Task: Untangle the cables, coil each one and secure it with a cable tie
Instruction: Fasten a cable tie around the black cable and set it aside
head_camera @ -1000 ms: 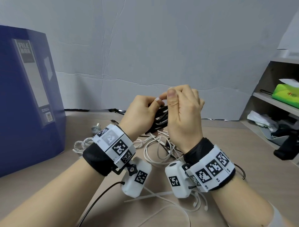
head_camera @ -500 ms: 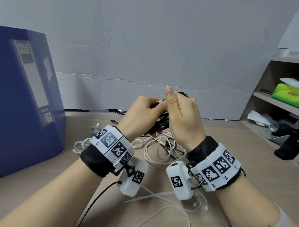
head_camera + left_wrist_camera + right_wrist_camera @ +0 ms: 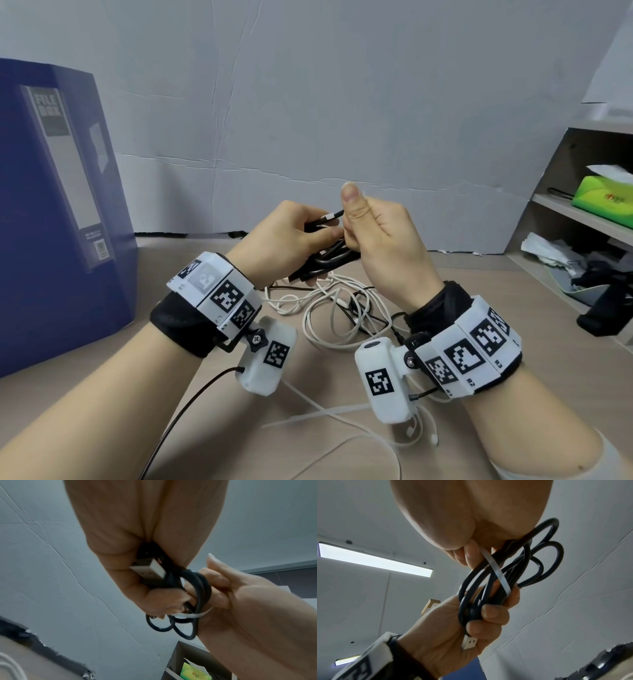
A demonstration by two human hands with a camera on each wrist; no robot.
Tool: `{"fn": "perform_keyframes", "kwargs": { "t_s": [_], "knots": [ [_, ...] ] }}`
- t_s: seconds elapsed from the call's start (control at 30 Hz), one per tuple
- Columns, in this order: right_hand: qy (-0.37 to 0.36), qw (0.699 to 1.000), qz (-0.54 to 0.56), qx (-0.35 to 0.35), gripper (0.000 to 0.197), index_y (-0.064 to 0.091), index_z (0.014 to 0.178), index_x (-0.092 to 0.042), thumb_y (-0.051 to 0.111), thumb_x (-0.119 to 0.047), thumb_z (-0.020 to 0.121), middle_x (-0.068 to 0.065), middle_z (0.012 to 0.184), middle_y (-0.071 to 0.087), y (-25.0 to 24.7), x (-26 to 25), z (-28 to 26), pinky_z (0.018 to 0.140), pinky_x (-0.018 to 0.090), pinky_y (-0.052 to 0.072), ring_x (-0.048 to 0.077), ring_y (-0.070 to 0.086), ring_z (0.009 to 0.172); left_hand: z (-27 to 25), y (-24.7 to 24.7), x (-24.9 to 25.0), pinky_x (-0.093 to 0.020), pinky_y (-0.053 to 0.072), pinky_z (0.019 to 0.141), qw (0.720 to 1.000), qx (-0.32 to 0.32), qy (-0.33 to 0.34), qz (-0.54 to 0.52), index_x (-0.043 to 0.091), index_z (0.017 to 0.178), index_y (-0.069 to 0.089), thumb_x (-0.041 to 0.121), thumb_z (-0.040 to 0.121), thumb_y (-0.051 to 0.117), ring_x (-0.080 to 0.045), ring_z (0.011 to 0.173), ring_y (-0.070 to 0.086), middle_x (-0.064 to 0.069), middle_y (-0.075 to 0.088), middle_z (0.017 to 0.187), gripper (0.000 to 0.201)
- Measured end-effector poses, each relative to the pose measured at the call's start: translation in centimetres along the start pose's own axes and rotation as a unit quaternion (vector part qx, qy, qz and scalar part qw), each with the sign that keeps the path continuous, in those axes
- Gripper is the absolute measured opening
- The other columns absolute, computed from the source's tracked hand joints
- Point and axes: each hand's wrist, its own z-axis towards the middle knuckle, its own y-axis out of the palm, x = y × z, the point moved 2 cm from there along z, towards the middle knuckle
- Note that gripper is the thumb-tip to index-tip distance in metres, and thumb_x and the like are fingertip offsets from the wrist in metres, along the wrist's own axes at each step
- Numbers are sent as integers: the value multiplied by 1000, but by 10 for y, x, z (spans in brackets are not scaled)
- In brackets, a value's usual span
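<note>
Both hands up over the table (image 3: pixel 445 294), meeting at the black coil (image 3: pixel 329 258). Left hand (image 3: pixel 284 236) wrapped tight round the coil, USB plug (image 3: pixel 469 643) poking out below the fingers. Right hand (image 3: pixel 380 233) curled too, thumb up, pinching the white tie (image 3: pixel 494 568), which loops over the bundle just beside the left fingertips. Can't tell from any view whether the tail is through the head yet.

Looks like the cinching step. Tips for doing it clean:
- keep the left grip firm so the loops don't spring apart, a few already fan out past the tie
- seat the tie near the middle of the coil, not out at the loop ends, or it probably slides off
- pull the tail straight out from the coil, slow and steady
- stop at snug; squeezing harder likely kinks the cable
- keep the plug clear of the tie loop so it doesn't get pinched

Below the coil on the table: white cables (image 3: pixel 329 308) in a tangle, not yet done, plus spare ties (image 3: pixel 318 413) nearer the body.
</note>
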Motion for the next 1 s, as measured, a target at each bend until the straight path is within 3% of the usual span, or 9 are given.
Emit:
{"fn": "perform_keyframes", "kwargs": {
  "t_s": [0.17, 0.3, 0.37, 0.47, 0.57, 0.7, 0.83, 0.93, 1.0],
  "knots": [
    [-15, 999, -50, 3, 55, 32, 55, -26, 30, -58, 99, -12, 51, 31, -6, -4, 1, 75, 38, 27, 11, 31, 54, 6, -7, -13, -41, 45, 53, 999, -9, -14, -46, -4, 95, 64, 21, 102, 59, -34, 57, 57, -23, 61, 68, 27],
    [-28, 995, -98, 14, 57, 36, 56, -22, 30, -54, 103, -7, 52, 42, -19, 1, 4, 79, 44, 37, 12, 42, 54, 8, -14, -18, -29, 43, 43, 995, 11, -32, -97, -12, 110, 60, 18, 101, 58, -35, 64, 52, -47, 60, 94, 31],
    [-29, 996, -86, 1, 58, 39, 56, -21, 31, -54, 104, -3, 52, 45, -22, 3, 6, 75, 42, 38, 15, 44, 54, 9, -15, -19, -28, 43, 42, 994, 13, -31, -102, -13, 113, 59, 17, 101, 58, -37, 67, 51, -49, 59, 99, 33],
    [-27, 997, -66, -27, 62, 46, 57, -11, 35, -48, 106, 8, 54, 52, -25, 0, 6, 65, 35, 41, 18, 49, 55, 9, -15, -21, -34, 42, 50, 997, 9, -31, -73, -5, 108, 63, 20, 101, 59, -38, 63, 53, -42, 63, 88, 27],
    [0, 997, -59, -58, 60, 47, 58, -12, 39, -48, 104, 3, 51, 51, -26, 1, 6, 61, 31, 39, 15, 46, 52, 8, -12, -21, -41, 43, 57, 998, 19, -41, -50, 0, 99, 66, 19, 101, 60, -37, 61, 57, -25, 63, 67, 20],
    [36, 991, -58, -114, 48, 57, 71, -8, 55, -48, 95, -2, 62, 44, -27, -1, 3, 58, 28, 35, 9, 38, 57, 7, -10, -19, -25, 42, 46, 999, 24, -42, 17, 11, 85, 67, 22, 100, 62, -23, 51, 54, 0, 60, 55, 19],
    [98, 984, 47, -143, 24, 67, 96, 0, 65, -24, 95, 0, 66, 50, -29, 1, 4, 58, 23, 34, 9, 40, 60, 6, -11, -19, -21, 38, 41, 998, 21, -44, 37, 9, 86, 67, 22, 100, 61, -16, 47, 49, 4, 56, 51, 20],
    [133, 969, 141, -151, 21, 68, 101, -9, 55, -14, 85, 3, 70, 58, -28, 3, 7, 57, 25, 38, 13, 45, 61, 6, -10, -19, -17, 38, 41, 998, 22, -40, 37, 2, 94, 67, 19, 101, 60, -10, 44, 49, 7, 55, 50, 20],
    [117, 971, 148, -148, 16, 66, 105, -8, 53, -5, 97, 1, 72, 62, -30, 3, 6, 58, 23, 41, 12, 48, 60, 7, -11, -19, -19, 40, 44, 998, 22, -36, 45, 2, 99, 68, 21, 101, 60, -14, 49, 52, 3, 59, 57, 21]
  ]
}}
